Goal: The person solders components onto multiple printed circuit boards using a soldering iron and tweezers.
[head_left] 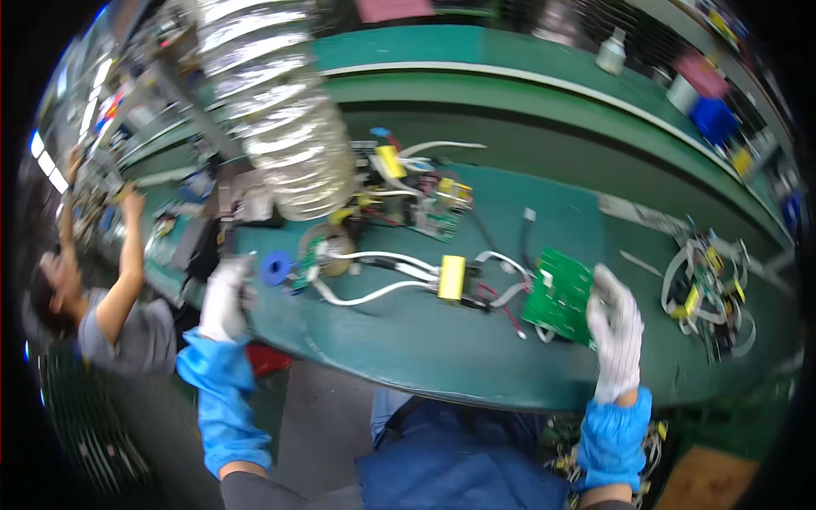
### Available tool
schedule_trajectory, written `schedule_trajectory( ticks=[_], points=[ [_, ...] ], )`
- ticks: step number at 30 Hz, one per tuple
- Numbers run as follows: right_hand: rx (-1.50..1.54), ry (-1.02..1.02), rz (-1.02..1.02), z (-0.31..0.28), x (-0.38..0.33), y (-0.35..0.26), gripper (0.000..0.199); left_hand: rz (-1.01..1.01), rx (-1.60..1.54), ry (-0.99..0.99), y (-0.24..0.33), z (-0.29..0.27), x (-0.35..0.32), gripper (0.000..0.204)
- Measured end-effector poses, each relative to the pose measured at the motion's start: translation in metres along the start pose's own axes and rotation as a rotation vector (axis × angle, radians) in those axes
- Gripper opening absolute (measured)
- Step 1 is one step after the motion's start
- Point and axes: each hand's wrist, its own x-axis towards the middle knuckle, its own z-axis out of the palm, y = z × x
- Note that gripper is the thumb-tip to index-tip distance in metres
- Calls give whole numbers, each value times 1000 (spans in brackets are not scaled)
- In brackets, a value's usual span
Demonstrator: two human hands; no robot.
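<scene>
My right hand (pixel 616 327), in a white glove, grips the right edge of a green circuit board (pixel 561 293), which is tilted up off the green bench. White and red wires run from the board to a yellow-wrapped part (pixel 452 279), and white cables lead on to a small green board (pixel 310 263) at the left. My left hand (pixel 225 297), also gloved, is by the bench's left front edge, below a dark stand-like object (pixel 225 204). Its fingers are blurred, and whether they hold anything is hidden. A blue spool (pixel 275 268) lies just right of it.
A ribbed silvery duct (pixel 293 127) hangs over the bench's back left. Behind the work lies a pile of wired boards (pixel 425 195); another wired bundle (pixel 710 289) sits at the right. A raised shelf (pixel 510 81) runs along the back. A co-worker (pixel 127 314) stands at the far left.
</scene>
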Motion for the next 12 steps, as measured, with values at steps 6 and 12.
schedule_trajectory(
  ticks=[6,12],
  points=[
    [15,16,182,-33,13,56,42,-8,381,235,-84,-77,197,25],
    [-154,-109,230,-33,36,89,46,-126,493,-160,-111,-70,235,35]
  ],
)
